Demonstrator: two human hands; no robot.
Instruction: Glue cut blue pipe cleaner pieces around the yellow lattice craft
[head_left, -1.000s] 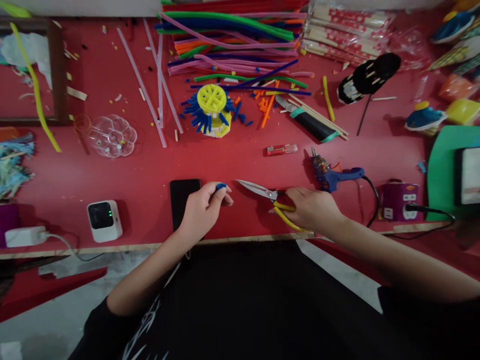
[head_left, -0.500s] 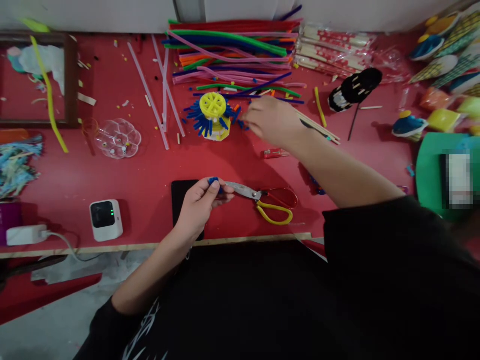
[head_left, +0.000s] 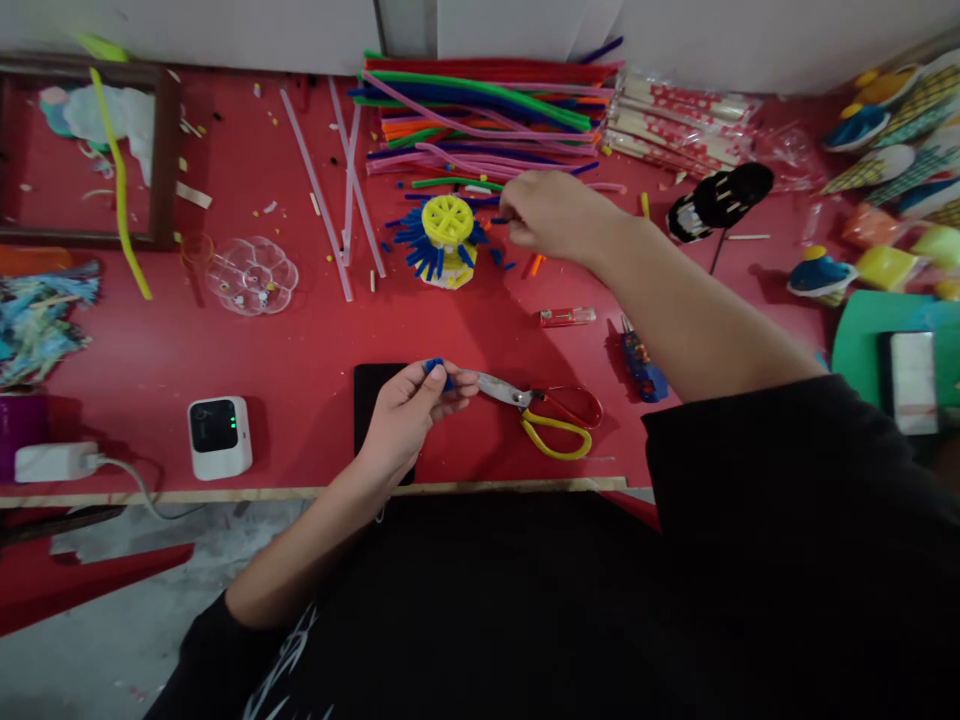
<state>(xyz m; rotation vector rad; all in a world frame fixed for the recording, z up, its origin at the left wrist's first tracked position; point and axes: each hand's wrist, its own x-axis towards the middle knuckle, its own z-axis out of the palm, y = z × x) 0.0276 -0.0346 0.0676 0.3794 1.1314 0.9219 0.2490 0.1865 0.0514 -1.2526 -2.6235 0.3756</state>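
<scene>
Got a blue tuft (head_left: 448, 381) pinched tight in the left hand (head_left: 409, 402), close to the near edge of the counter (head_left: 315, 350). Reaching well across with the right hand (head_left: 555, 212), fingers bunched, but honestly can't tell if holding anything in that grip. Note the loose blue bits (head_left: 496, 258) just below those fingertips, so way closer to the right than the left, with a yellow wheel piece (head_left: 448, 220) just to their left. Also spot the scissors (head_left: 519, 399), lying lengthwise from the left fingertips out rightward, loops splayed. Compared to a second ago: no longer gripping scissors with the right, now stretched up by the pipe cleaners (head_left: 480, 88) instead.
</scene>
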